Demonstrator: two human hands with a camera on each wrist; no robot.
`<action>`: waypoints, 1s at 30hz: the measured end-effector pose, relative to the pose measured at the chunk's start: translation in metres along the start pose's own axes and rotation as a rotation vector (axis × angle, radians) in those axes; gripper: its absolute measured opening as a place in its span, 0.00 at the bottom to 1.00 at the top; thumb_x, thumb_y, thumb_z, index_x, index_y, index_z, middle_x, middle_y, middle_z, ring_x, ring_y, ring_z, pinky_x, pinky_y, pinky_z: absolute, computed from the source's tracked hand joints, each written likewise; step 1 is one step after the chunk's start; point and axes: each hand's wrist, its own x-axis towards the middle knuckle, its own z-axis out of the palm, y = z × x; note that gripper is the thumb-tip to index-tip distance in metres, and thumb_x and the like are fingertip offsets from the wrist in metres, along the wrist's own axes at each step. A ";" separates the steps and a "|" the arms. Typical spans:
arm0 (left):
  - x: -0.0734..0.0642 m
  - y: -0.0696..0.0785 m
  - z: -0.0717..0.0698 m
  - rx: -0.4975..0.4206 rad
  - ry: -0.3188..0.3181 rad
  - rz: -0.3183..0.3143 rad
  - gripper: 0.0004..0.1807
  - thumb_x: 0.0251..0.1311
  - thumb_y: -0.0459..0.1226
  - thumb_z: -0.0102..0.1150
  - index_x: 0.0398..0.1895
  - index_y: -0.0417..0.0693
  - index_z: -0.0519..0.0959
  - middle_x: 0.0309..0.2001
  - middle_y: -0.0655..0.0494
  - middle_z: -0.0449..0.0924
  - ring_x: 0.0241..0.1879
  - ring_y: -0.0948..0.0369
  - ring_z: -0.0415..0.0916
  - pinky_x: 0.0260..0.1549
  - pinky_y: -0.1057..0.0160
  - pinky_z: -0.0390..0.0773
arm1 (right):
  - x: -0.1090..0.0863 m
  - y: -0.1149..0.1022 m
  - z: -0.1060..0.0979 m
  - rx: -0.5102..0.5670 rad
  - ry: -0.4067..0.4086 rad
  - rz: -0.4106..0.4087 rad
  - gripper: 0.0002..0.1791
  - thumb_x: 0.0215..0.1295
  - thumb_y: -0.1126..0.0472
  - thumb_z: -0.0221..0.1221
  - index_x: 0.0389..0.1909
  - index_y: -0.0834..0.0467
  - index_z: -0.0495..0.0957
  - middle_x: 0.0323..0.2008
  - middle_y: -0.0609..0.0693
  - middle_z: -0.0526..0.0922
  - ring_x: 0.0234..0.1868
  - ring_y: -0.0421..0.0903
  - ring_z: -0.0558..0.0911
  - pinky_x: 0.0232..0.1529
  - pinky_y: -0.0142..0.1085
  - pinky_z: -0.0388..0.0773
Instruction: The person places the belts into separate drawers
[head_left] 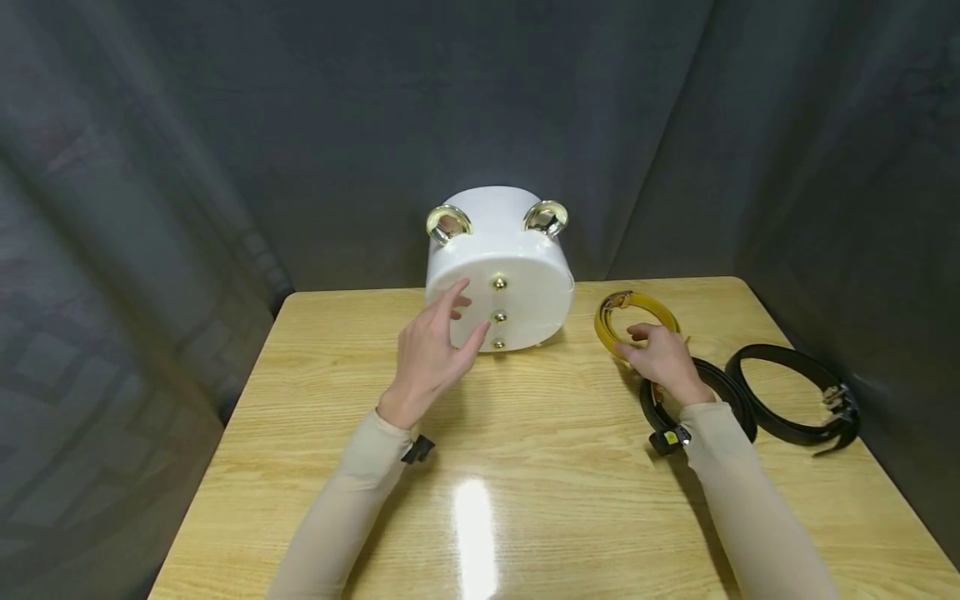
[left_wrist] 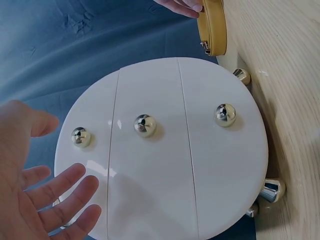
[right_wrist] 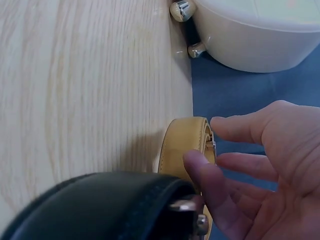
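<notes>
My left hand [head_left: 431, 354] is raised in front of a white rounded box [head_left: 487, 221] with gold ring ears. Its fingers are spread, with nothing between them. In the left wrist view two seams divide the box's front, and each section bears a gold knob [left_wrist: 145, 125]. On the right, my right hand [head_left: 663, 362] is over a coiled yellow belt [head_left: 654, 307]. The right wrist view puts its thumb and fingertips [right_wrist: 195, 162] right at the belt's rim, with a gap between thumb and fingers. Under the right wrist lies a coiled black belt [head_left: 738, 398].
Another coiled black belt [head_left: 783, 429] lies farther right, by the table's right edge. The box stands on short gold feet [left_wrist: 272, 190] at the back of the wooden table [head_left: 547, 467]. Dark curtains [head_left: 360, 142] hang behind and at both sides.
</notes>
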 end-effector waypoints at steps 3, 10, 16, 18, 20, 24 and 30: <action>0.003 0.001 0.002 -0.004 0.006 -0.005 0.33 0.68 0.48 0.67 0.72 0.46 0.74 0.52 0.51 0.91 0.42 0.53 0.89 0.28 0.54 0.84 | 0.002 0.000 0.001 -0.001 0.005 0.006 0.33 0.76 0.50 0.62 0.71 0.70 0.73 0.62 0.73 0.82 0.31 0.47 0.90 0.34 0.40 0.85; 0.010 0.003 0.008 -0.024 0.004 -0.015 0.30 0.69 0.46 0.67 0.71 0.48 0.75 0.51 0.52 0.91 0.41 0.54 0.89 0.30 0.53 0.84 | 0.008 0.002 0.006 -0.015 0.024 0.004 0.32 0.75 0.51 0.63 0.69 0.70 0.75 0.60 0.72 0.83 0.38 0.54 0.91 0.41 0.48 0.87; 0.014 0.003 0.012 -0.031 -0.009 -0.035 0.28 0.70 0.47 0.65 0.71 0.50 0.75 0.50 0.52 0.91 0.40 0.55 0.89 0.30 0.53 0.84 | 0.011 0.004 0.010 -0.034 0.041 0.013 0.31 0.74 0.49 0.63 0.68 0.67 0.77 0.54 0.68 0.88 0.46 0.60 0.89 0.45 0.52 0.85; 0.015 0.003 0.014 -0.035 -0.010 -0.036 0.28 0.70 0.46 0.65 0.70 0.50 0.76 0.50 0.52 0.91 0.40 0.55 0.89 0.29 0.54 0.84 | 0.013 0.004 0.012 -0.042 0.043 0.019 0.31 0.73 0.49 0.63 0.68 0.67 0.78 0.52 0.67 0.89 0.45 0.59 0.89 0.46 0.53 0.84; 0.016 0.003 0.016 -0.038 -0.011 -0.038 0.27 0.70 0.46 0.65 0.70 0.50 0.76 0.50 0.52 0.91 0.40 0.55 0.89 0.29 0.54 0.84 | 0.013 0.004 0.013 -0.048 0.044 0.014 0.31 0.73 0.49 0.64 0.67 0.67 0.78 0.49 0.66 0.90 0.43 0.58 0.89 0.47 0.54 0.83; 0.018 0.003 0.021 -0.056 -0.015 -0.050 0.27 0.70 0.46 0.65 0.69 0.51 0.77 0.49 0.52 0.91 0.40 0.56 0.89 0.31 0.55 0.85 | 0.015 0.005 0.016 -0.062 0.044 0.011 0.32 0.72 0.48 0.66 0.67 0.67 0.79 0.38 0.60 0.92 0.36 0.55 0.89 0.48 0.56 0.82; 0.021 0.004 0.026 -0.074 -0.008 -0.069 0.25 0.71 0.46 0.64 0.69 0.52 0.77 0.48 0.52 0.92 0.38 0.56 0.89 0.29 0.56 0.84 | 0.015 0.005 0.020 -0.079 0.064 0.014 0.29 0.71 0.50 0.68 0.65 0.63 0.81 0.32 0.55 0.92 0.37 0.56 0.89 0.45 0.55 0.80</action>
